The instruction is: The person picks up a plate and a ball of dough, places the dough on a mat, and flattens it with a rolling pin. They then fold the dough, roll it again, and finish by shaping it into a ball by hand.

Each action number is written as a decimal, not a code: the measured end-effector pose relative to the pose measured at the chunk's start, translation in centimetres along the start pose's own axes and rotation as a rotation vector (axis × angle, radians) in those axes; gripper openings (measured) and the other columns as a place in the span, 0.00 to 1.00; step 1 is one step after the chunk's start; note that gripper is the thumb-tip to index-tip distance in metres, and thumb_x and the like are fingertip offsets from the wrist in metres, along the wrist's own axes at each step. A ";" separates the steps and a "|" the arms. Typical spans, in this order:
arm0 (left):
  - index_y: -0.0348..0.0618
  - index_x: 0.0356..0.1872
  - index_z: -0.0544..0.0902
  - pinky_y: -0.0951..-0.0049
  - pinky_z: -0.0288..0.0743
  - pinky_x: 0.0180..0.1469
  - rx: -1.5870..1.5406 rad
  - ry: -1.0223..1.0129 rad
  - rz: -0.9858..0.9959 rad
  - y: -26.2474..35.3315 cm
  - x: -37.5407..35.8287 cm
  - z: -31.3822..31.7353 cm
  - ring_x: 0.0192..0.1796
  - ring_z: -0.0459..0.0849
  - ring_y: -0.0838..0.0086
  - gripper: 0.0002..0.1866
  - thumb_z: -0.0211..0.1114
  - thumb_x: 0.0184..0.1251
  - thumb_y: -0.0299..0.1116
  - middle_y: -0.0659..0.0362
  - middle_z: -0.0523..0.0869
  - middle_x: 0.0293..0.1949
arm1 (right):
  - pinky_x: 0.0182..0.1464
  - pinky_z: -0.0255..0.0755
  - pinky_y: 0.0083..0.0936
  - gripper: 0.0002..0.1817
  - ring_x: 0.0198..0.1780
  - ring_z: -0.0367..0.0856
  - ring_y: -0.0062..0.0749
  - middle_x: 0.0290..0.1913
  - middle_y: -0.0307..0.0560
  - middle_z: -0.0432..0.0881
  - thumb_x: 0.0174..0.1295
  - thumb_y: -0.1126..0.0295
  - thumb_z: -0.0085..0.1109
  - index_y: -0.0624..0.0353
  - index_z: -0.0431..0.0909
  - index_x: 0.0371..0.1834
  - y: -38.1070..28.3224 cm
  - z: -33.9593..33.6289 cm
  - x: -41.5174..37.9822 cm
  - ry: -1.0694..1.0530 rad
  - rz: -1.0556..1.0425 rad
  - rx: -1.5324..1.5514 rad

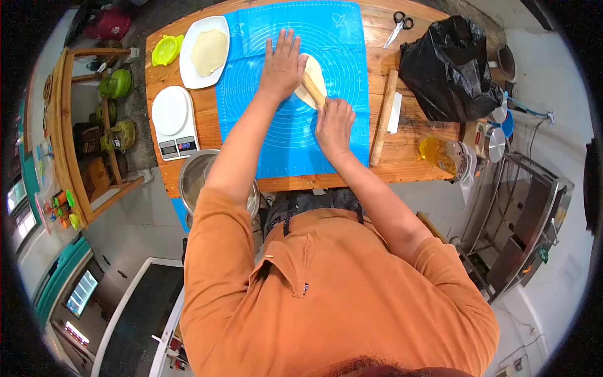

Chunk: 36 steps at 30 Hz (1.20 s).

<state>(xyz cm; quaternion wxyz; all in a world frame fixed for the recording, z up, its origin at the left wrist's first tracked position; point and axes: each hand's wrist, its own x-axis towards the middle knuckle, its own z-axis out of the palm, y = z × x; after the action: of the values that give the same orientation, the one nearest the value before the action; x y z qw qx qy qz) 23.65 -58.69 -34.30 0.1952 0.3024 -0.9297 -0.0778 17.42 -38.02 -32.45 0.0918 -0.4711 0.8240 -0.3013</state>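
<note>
A small wooden rolling pin [313,90] lies slantwise across a flat oval of pale dough [318,70] on the blue measuring mat [251,125]. My left hand [284,66] is stretched out flat, its fingers extended over the mat and its thumb side at the pin's upper end. Part of the dough's left side is covered by this hand and the pin. At the pin's lower end, the bent fingers of my right hand [336,124] press on the wood. That end is hidden beneath the fingers.
To the left are a white plate [186,60] holding a flat dough piece, a yellow-green mould [166,50], a kitchen scale [173,119] and a metal bowl [188,179]. On the right lie a longer wooden rod [384,119], scissors [398,28] and a black plastic bag [443,69].
</note>
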 end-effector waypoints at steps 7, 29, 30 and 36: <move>0.45 0.83 0.67 0.33 0.37 0.86 0.175 -0.121 0.074 0.9 1.8 2.0 0.89 0.50 0.54 0.33 0.44 0.88 0.54 0.47 0.61 0.85 | 0.85 0.31 0.69 0.41 0.89 0.42 0.64 0.86 0.67 0.54 0.80 0.51 0.50 0.67 0.53 0.86 0.5 0.6 0.2 -0.079 -0.047 -0.266; 0.29 0.79 0.68 0.40 0.42 0.86 0.102 -0.225 0.115 4.1 8.0 5.1 0.87 0.55 0.51 0.37 0.49 0.84 0.51 0.41 0.65 0.82 | 0.84 0.27 0.71 0.37 0.89 0.38 0.67 0.86 0.70 0.51 0.85 0.50 0.37 0.67 0.58 0.85 4.5 -0.9 2.7 -0.106 0.045 -0.269; 0.29 0.79 0.68 0.40 0.42 0.86 0.105 -0.221 0.108 4.3 8.1 5.2 0.87 0.55 0.51 0.37 0.49 0.84 0.51 0.41 0.65 0.82 | 0.84 0.28 0.70 0.36 0.89 0.39 0.67 0.86 0.70 0.51 0.85 0.50 0.37 0.67 0.58 0.85 4.7 -1.0 2.9 -0.096 0.054 -0.277; 0.39 0.83 0.65 0.38 0.42 0.86 0.336 -0.200 0.103 6.1 9.0 6.7 0.89 0.50 0.56 0.37 0.42 0.88 0.57 0.49 0.62 0.85 | 0.85 0.34 0.66 0.32 0.86 0.49 0.63 0.83 0.66 0.59 0.83 0.53 0.45 0.66 0.66 0.80 6.3 -1.4 3.6 0.034 0.002 -0.346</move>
<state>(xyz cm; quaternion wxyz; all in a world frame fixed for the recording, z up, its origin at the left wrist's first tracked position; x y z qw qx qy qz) 11.01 -58.96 -36.02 0.0526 0.2738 -0.9585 0.0590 10.31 -38.05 -34.57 -0.0046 -0.4739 0.8654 -0.1627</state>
